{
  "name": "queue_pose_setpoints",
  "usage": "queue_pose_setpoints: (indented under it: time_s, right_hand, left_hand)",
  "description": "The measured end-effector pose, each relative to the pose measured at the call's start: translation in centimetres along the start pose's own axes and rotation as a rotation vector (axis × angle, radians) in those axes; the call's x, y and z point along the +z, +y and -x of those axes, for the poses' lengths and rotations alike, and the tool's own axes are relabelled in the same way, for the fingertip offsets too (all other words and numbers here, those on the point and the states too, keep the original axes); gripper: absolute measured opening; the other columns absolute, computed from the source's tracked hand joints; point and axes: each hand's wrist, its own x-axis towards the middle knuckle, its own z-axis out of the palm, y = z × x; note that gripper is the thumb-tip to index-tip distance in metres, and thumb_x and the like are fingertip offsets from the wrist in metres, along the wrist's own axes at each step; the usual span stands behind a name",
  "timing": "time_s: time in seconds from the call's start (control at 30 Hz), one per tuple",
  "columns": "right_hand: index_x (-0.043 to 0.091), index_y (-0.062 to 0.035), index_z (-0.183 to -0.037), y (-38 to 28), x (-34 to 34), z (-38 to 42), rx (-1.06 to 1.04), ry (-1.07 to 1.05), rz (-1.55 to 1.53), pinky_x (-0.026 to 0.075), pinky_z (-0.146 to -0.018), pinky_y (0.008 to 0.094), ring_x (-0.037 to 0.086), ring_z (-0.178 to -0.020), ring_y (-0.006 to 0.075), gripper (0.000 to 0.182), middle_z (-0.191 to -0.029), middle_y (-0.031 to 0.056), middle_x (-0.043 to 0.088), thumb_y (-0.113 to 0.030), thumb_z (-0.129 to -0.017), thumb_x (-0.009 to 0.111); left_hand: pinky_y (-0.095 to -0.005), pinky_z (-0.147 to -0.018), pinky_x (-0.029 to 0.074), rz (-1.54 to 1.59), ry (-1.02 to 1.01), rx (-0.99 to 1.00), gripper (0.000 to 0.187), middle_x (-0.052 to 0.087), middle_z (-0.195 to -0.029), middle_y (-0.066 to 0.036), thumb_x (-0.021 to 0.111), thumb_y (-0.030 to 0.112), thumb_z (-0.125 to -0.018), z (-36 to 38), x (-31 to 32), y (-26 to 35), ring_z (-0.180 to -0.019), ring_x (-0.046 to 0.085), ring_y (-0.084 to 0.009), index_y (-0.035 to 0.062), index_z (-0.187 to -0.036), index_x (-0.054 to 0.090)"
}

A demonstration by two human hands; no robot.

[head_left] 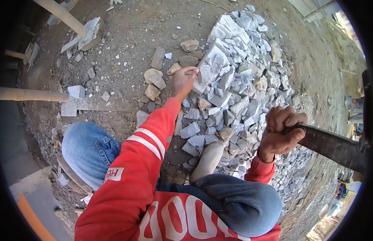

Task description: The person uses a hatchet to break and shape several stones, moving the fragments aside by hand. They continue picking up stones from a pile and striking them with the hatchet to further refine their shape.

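Observation:
My right hand (283, 128) is wrapped round the dark handle of a hammer (335, 146), raised at the right. The hammer's head is dark and partly lost in the shadowed edge of the view. My left hand (185, 81) has its fingers bent in a pinch at the left edge of a pale grey stone (214, 63). That stone lies on top of a heap of broken stones (238, 106). The fingertips partly hide where they meet the stone.
Brownish rocks (153, 78) lie left of my left hand. Wooden poles (32, 94) stand at the left beside pale blocks (76, 92). My knees (88, 150) flank the near side of the heap. Dirt ground (126, 32) with small chips surrounds it.

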Motion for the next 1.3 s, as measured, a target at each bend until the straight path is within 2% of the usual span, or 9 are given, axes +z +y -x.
queue_pose_setpoints:
  time_s: [0.1,0.2,0.33,0.67,0.77,0.83,0.93,1.1,1.3]
  right_hand:
    - [0.043,-0.0080,-0.083,7.3,0.5,7.8,0.209,-0.064,-0.050,0.027,-0.044,0.0280,0.034,-0.046,0.0122,0.040,-0.056,-0.0020,0.035,-0.042,-0.101,0.052]
    - [0.053,0.0023,-0.069,16.3,-3.4,15.2,0.644,-0.462,0.903,0.036,-0.049,0.0432,0.042,-0.046,0.0209,0.048,-0.049,0.0085,0.041,-0.035,-0.100,0.057]
    - [0.048,-0.0077,-0.061,11.8,-2.5,11.0,1.151,-0.239,0.390,0.031,-0.040,0.0306,0.040,-0.042,0.0108,0.052,-0.048,-0.0018,0.040,-0.041,-0.101,0.055]
    - [0.036,-0.0078,-0.076,2.7,-1.5,4.3,0.179,-0.014,-0.117,0.023,-0.044,0.0249,0.025,-0.048,0.0081,0.043,-0.058,-0.0003,0.034,-0.039,-0.102,0.050]
    - [0.041,-0.0056,-0.075,9.7,-3.0,11.9,0.361,-0.037,0.088,0.028,-0.047,0.0287,0.034,-0.049,0.0099,0.036,-0.057,-0.0002,0.037,-0.028,-0.103,0.047]
    - [0.051,-0.0034,-0.071,14.3,-5.3,16.9,0.844,-0.241,0.651,0.033,-0.046,0.0318,0.045,-0.049,0.0111,0.043,-0.054,-0.0011,0.047,-0.034,-0.101,0.055]
    - [0.051,-0.0050,-0.065,13.7,-5.2,16.0,1.228,-0.149,0.454,0.034,-0.044,0.0318,0.043,-0.045,0.0105,0.050,-0.052,-0.0005,0.047,-0.041,-0.099,0.059]
    - [0.051,-0.0044,-0.070,5.6,-3.9,8.3,0.795,-0.133,0.526,0.031,-0.045,0.0280,0.042,-0.050,0.0068,0.048,-0.056,-0.0023,0.046,-0.042,-0.100,0.058]
    - [0.038,-0.0072,-0.077,5.4,-4.3,6.7,0.189,0.007,-0.038,0.023,-0.049,0.0239,0.029,-0.052,0.0068,0.034,-0.061,0.0016,0.038,-0.025,-0.104,0.047]
  left_hand:
    - [-0.0286,-0.070,0.053,-0.116,0.130,0.042,0.020,0.075,-0.089,-0.011,0.072,0.016,-0.088,0.2,-0.6,0.1,-0.075,0.070,-0.0154,-0.0003,-0.100,0.074]
    - [-0.0301,-0.073,0.053,-0.111,0.107,0.053,0.020,0.075,-0.091,-0.013,0.071,0.016,-0.088,-0.7,-1.0,-1.2,-0.081,0.071,-0.0180,0.0014,-0.101,0.074]
    - [-0.0325,-0.079,0.052,-0.328,0.104,0.093,0.021,0.074,-0.095,-0.014,0.070,0.018,-0.089,0.5,-1.1,0.0,-0.089,0.071,-0.0229,0.0053,-0.104,0.074]
    - [-0.0318,-0.071,0.052,-0.250,0.182,0.154,0.017,0.072,-0.083,-0.009,0.069,0.016,-0.089,0.0,-1.4,-2.1,-0.077,0.068,-0.0179,0.0034,-0.098,0.072]
    - [-0.0301,-0.073,0.051,-0.303,0.190,0.121,0.018,0.071,-0.087,-0.008,0.066,0.009,-0.089,-0.2,-1.4,-1.4,-0.077,0.066,-0.0147,0.0010,-0.104,0.070]
    - [-0.0305,-0.071,0.052,-0.335,0.225,0.158,0.017,0.071,-0.085,-0.008,0.068,0.009,-0.087,-0.1,-1.5,-0.9,-0.075,0.066,-0.0158,0.0024,-0.102,0.071]
    - [-0.0305,-0.070,0.053,-0.373,0.245,0.235,0.016,0.071,-0.083,-0.008,0.071,0.009,-0.085,-0.5,-1.0,0.0,-0.072,0.066,-0.0165,0.0037,-0.100,0.071]
    - [-0.0281,-0.068,0.053,-0.395,0.192,0.244,0.018,0.070,-0.082,-0.005,0.070,0.006,-0.084,-0.1,-0.9,0.1,-0.072,0.066,-0.0134,0.0036,-0.102,0.070]
    - [-0.0302,-0.067,0.053,-0.452,0.171,0.232,0.024,0.070,-0.083,-0.007,0.070,0.004,-0.081,0.7,-0.3,0.8,-0.071,0.066,-0.0150,0.0038,-0.105,0.070]
